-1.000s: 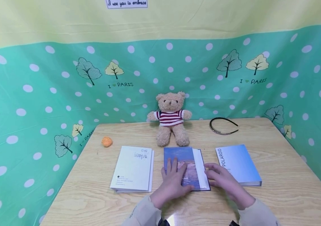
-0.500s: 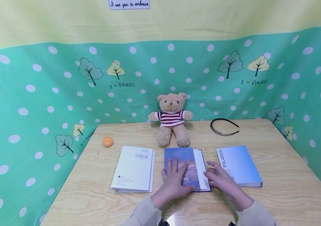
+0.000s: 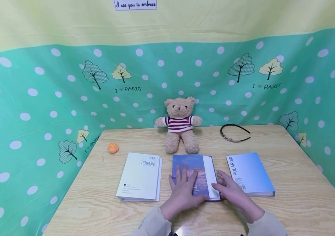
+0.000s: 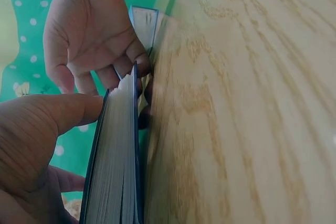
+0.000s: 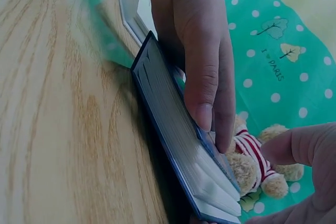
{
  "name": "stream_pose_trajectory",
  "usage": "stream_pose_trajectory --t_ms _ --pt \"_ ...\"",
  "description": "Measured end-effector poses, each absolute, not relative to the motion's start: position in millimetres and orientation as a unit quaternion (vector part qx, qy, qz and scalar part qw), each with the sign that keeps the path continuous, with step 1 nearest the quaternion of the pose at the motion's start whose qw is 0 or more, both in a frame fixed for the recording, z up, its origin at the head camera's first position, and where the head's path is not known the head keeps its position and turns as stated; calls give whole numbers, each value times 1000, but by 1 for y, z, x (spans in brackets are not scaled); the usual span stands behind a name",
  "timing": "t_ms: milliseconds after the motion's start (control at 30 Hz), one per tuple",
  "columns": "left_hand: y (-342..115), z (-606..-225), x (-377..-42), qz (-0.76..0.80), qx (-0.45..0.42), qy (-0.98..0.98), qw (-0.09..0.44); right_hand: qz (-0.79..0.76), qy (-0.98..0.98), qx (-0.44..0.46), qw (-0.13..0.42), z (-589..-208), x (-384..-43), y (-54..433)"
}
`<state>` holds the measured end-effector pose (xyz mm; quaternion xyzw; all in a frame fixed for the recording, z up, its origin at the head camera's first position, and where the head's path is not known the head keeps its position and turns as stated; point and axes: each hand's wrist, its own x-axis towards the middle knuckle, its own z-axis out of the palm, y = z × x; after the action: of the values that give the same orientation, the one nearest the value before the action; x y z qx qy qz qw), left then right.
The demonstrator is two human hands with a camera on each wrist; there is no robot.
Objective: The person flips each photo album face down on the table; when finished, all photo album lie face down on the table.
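Note:
A photo album (image 3: 188,162) with a blue and pink landscape cover lies in the middle of the table. Its front cover sits shifted left, so a white strip of pages shows at the right. My left hand (image 3: 182,192) rests on that cover, fingers spread and straight. At the album's right edge is my right hand (image 3: 231,190), its fingers curled around the edge under the back cover. In the right wrist view the right thumb (image 5: 286,148) stands apart from the pages (image 5: 173,124). The left wrist view shows the right fingers (image 4: 137,51) partly hidden behind the back cover.
A white album (image 3: 139,175) lies left of the hands and a blue POLAROID album (image 3: 252,173) lies right. Behind sit a teddy bear (image 3: 179,124) in a striped shirt and a black headband (image 3: 233,140). An orange ball-like object (image 3: 113,148) is at the left.
My right hand has shifted slightly at the album's right edge, its fingers now lower and tucked behind it. My left hand has stayed on the cover. The view has shifted slightly.

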<state>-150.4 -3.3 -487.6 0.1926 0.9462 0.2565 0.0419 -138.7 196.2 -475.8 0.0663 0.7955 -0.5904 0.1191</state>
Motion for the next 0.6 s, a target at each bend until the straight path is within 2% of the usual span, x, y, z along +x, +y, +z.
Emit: stream_pose_trajectory --t_ms 367,600 --pt "6 -485 -148 245 178 952 47 -611 780 35 126 -476 -139 198" --pt "9 -484 -147 256 179 948 57 -605 787 61 109 -469 -136 196"
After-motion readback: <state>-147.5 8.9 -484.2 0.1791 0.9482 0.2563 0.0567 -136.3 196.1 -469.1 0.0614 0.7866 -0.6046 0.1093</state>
